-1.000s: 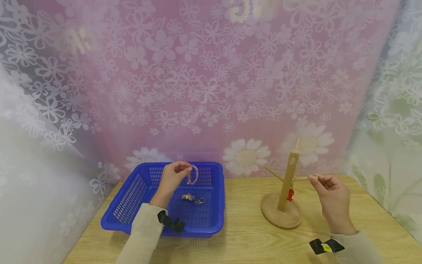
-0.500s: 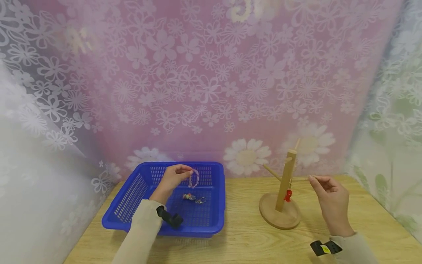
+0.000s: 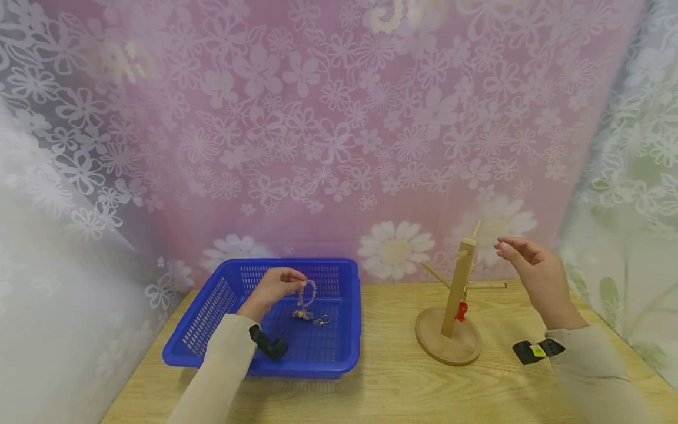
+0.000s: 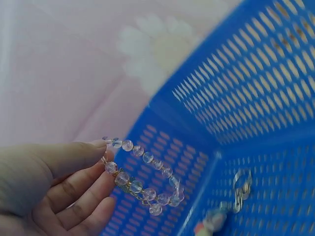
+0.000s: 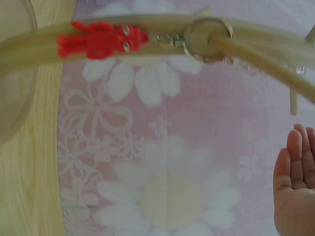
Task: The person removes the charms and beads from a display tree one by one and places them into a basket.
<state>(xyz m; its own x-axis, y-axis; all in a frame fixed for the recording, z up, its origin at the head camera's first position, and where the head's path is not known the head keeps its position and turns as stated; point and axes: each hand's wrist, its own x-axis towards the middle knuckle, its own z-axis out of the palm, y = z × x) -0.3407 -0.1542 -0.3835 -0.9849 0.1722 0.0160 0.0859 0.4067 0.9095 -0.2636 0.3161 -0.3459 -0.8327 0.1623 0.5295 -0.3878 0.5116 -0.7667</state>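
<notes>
My left hand (image 3: 271, 290) pinches a clear, pinkish beaded bracelet (image 4: 149, 194) between thumb and fingertips, and the loop hangs down inside the blue basket (image 3: 356, 330). Below it on the basket floor lies a keychain (image 3: 303, 315) with pastel beads and a metal ring. My right hand (image 3: 542, 280) is raised to the right of the wooden peg stand (image 3: 457, 294), its fingers extended and holding nothing. From the stand's right-hand peg (image 5: 273, 68) a red figure keychain (image 5: 106, 40) hangs by its metal ring. Pale clear beads show behind the post.
The stand's round base (image 3: 431, 344) rests on the wood-grain table (image 3: 392, 353), right of the basket. Other pegs, such as the left one (image 3: 435, 273), stick out from the post. A pink flowered curtain (image 3: 328, 147) closes off the back.
My right hand has let go of the right peg's tip and moved up. The left hand has lowered slightly with the bracelet, and the stand has turned a little.
</notes>
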